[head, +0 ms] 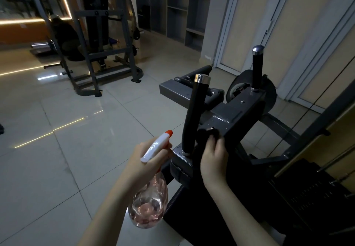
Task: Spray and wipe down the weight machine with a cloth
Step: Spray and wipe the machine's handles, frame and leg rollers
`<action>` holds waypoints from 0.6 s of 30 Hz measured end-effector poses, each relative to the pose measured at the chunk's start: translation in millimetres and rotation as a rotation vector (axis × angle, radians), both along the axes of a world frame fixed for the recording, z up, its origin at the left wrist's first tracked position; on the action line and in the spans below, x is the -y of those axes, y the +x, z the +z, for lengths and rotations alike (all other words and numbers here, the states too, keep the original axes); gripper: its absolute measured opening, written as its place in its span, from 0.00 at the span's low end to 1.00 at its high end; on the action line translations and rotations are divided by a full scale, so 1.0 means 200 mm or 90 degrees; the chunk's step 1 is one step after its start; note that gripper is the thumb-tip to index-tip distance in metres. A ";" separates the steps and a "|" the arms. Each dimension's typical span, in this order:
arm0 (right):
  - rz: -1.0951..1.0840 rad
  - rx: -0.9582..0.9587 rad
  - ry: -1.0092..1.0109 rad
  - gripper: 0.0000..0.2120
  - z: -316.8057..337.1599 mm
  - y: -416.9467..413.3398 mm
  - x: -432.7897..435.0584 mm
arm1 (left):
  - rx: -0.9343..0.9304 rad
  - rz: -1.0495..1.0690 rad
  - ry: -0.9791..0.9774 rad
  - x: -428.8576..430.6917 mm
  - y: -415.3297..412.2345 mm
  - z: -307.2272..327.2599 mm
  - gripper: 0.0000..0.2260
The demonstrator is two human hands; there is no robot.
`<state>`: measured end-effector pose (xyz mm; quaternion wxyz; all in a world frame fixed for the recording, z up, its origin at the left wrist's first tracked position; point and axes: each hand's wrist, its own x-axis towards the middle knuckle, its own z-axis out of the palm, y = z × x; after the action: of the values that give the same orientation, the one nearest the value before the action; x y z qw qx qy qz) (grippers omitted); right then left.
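Lower centre, we see the left hand [148,162] gripping a spray bottle [148,206] while the right hand [213,160] clutches a dark cloth [207,135], barely distinguishable, against the grey arm of the weight machine [237,114], whose base vanishes in shadow.

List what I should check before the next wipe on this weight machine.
1. The left hand grips the clear spray bottle with white head and orange nozzle: ok.
2. Liquid in the bottle: ok, some visible.
3. The right hand presses the dark cloth on the grey metal machine arm: ok.
4. Arm surface wet with spray: cannot tell, the light is dim.
5. Nozzle points toward the curved black chrome-capped handle: ok.
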<state>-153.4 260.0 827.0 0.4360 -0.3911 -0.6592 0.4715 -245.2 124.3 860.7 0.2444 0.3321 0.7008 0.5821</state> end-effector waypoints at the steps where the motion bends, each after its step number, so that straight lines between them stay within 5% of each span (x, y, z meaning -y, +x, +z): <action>1: -0.005 -0.021 -0.030 0.10 0.02 -0.02 0.00 | 0.000 0.003 0.000 0.01 0.00 0.00 0.18; 5: 0.085 0.116 0.203 0.24 -0.08 0.01 0.08 | 0.006 0.018 -0.006 0.02 0.00 -0.01 0.20; 8: 0.089 0.187 0.228 0.24 -0.16 0.09 0.05 | 0.013 0.023 -0.010 0.02 0.00 -0.02 0.19; 13: 0.019 -0.019 0.029 0.15 0.01 0.09 0.02 | 0.016 0.014 -0.001 0.03 0.00 -0.03 0.20; 15: 0.000 -0.085 0.076 0.18 0.09 0.05 0.03 | 0.015 0.017 0.002 0.04 -0.01 -0.04 0.22; 18: 0.078 -0.017 0.190 0.25 0.08 -0.05 0.10 | 0.024 0.007 0.010 0.03 -0.01 -0.06 0.23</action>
<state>-164.3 240.7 842.5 0.4686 -0.2750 -0.7386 0.3991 -247.6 117.7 849.5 0.2519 0.3193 0.6930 0.5953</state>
